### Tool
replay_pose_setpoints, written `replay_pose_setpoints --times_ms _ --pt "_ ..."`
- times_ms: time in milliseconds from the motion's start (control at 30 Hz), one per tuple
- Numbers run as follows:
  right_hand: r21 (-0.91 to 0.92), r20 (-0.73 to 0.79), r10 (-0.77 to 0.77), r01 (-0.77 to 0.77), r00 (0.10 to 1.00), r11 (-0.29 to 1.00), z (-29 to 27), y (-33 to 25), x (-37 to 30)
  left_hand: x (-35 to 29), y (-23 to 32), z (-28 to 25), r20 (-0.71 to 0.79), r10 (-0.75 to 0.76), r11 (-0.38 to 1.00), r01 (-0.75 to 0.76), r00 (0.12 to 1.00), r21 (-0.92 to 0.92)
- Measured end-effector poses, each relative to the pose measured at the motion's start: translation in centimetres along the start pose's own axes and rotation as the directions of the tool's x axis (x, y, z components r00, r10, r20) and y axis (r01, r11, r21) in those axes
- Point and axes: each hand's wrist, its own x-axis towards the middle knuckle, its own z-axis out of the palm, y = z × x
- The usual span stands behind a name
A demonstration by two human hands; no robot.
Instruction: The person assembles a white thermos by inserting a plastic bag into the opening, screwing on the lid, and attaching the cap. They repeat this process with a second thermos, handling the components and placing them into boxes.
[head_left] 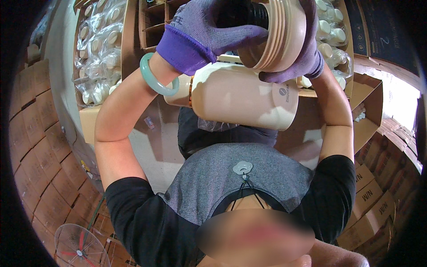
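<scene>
At the top middle, my right hand (307, 58), in a purple-grey knit glove, is wrapped round a beige cylindrical piece (289, 40) with ridged rings at its rim. My left hand (213, 38), gloved the same way, is closed at a black ribbed piece (259, 15) beside that rim. Its thumb reaches toward the beige rings; its other fingers are partly hidden. Just below both hands lies a large beige insulated bottle (244, 95) on its side, with a copper-coloured band near its left end. A pale green bangle (153, 80) circles my left wrist.
Cartons of plastic-wrapped, pale-capped items stand on the left (100, 53) and right (331, 42). A divided cardboard box (153, 29) sits at the top. An open carton (367, 102) is at the right. Stacked cartons (44, 147) line the left, above a fan (80, 249).
</scene>
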Motion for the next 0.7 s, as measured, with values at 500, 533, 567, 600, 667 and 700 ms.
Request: replay_pose_setpoints --times_ms 500,533,567,600,667,700 --pt "-0.434 0.219 -0.331 0.396 0.918 0.809 -0.6 1.3 -0.8 0.1 -2.2 0.2 0.292 -0.43 0.599 0.512 0.854 -0.616" --pt "-0.437 0.231 -0.344 0.413 0.91 0.799 -0.9 1.3 -0.4 0.2 -2.8 0.2 0.243 -0.387 0.704 0.455 0.89 -0.545" --pt "-0.402 0.191 -0.262 0.319 0.946 0.858 -0.8 0.0 0.0 0.6 -3.4 0.0 0.201 -0.336 0.792 0.392 0.92 -0.468" --pt "-0.248 0.114 -0.112 0.138 0.987 0.959 -0.7 0.0 -0.2 0.8 -3.6 0.0 0.164 -0.279 0.866 0.322 0.946 -0.382" --pt "0.159 -0.053 0.21 -0.2 0.976 0.967 -0.9 -0.5 -0.7 -0.1 -1.4 1.0 -0.035 0.181 0.969 -0.185 0.983 -0.165" --pt "0.385 0.064 0.538 -0.518 0.841 0.764 -1.3 0.7 -1.2 0.0 -0.1 0.5 -0.015 0.324 0.936 -0.319 0.946 0.149"
